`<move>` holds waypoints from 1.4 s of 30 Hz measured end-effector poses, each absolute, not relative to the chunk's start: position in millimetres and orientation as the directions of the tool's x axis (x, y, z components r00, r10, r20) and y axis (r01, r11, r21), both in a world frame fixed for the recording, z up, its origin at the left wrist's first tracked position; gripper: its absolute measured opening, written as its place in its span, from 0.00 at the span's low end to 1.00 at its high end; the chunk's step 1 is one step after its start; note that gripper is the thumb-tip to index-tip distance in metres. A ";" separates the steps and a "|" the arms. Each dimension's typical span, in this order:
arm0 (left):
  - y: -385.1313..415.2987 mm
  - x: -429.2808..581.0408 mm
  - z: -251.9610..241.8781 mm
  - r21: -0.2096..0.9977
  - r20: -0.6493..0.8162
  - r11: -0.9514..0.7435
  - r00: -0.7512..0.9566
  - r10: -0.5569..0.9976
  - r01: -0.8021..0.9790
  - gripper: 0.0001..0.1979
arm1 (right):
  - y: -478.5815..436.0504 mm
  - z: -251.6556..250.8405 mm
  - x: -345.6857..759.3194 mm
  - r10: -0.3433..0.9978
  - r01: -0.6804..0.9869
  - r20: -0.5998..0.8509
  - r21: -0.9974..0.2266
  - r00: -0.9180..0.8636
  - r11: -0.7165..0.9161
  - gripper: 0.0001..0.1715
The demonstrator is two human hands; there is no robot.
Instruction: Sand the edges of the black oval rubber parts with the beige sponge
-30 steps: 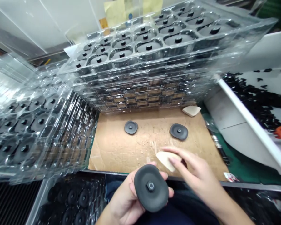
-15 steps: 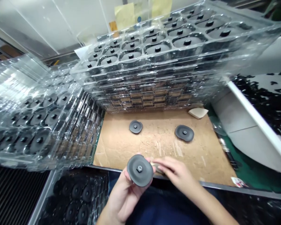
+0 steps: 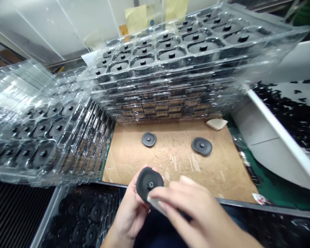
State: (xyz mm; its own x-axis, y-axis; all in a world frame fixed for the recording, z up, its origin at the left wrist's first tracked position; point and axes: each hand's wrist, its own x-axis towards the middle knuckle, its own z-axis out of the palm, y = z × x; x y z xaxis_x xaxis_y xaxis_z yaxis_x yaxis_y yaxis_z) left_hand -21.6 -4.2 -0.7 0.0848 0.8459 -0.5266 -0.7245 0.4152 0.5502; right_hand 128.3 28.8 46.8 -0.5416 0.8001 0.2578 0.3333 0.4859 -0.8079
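My left hand (image 3: 130, 215) grips a round black rubber disc (image 3: 147, 181) with a small hub in its middle, holding it up near the front edge of the brown board (image 3: 175, 162). My right hand (image 3: 196, 213) is closed on a pale flat wedge-shaped piece (image 3: 155, 204) and presses its edge against the lower rim of the disc. The right hand covers part of the disc's right side.
Two more black discs (image 3: 148, 139) (image 3: 202, 146) lie on the board, and a pale wedge (image 3: 217, 124) sits at its back right. Stacked clear trays of discs (image 3: 170, 65) stand behind and at left (image 3: 41, 131). A white bin (image 3: 286, 117) holds black scraps.
My right hand has moved left and nearer, across the front of the disc, bringing the pale piece onto its lower rim. The disc has shifted slightly left and down in my left hand.
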 end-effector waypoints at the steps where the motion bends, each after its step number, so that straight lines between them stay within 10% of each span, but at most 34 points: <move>1: -3.1 -23.2 -0.9 0.557 -0.526 0.400 0.063 0.848 -0.728 0.28 | 30.6 43.4 134.7 0.809 0.352 0.184 -0.830 -0.558 0.432 0.13; 11: -2.8 -19.0 3.6 0.464 -0.454 0.418 0.196 0.869 -0.781 0.28 | 13.0 -14.6 160.9 0.982 0.381 -0.177 -0.914 -0.069 -0.138 0.13; 22: -6.1 -18.0 5.8 0.247 -0.290 0.432 0.359 0.887 -0.867 0.21 | 62.0 -64.5 129.7 0.966 0.451 -0.104 -0.893 -0.236 0.014 0.18; 26: -11.5 -23.3 2.7 0.523 -0.259 0.299 0.186 0.948 -0.798 0.24 | 53.0 -68.4 124.5 0.977 0.486 -0.057 -0.872 -0.207 0.052 0.20; 30: -13.8 -30.8 -4.3 0.983 0.015 -0.012 0.016 1.000 -0.181 0.46 | 29.2 -58.1 140.0 0.965 0.465 -0.057 -0.882 -0.255 0.071 0.17; 33: -10.7 -32.2 -7.7 0.979 0.105 -0.119 0.091 0.990 0.164 0.53 | 14.4 -54.0 151.8 0.964 0.468 -0.090 -0.883 -0.252 0.039 0.15; 42: -11.2 -34.4 -6.2 0.938 0.173 -0.209 0.150 0.974 0.278 0.52 | -1.6 -20.9 150.9 0.990 0.266 -0.140 -0.955 -0.008 -0.132 0.11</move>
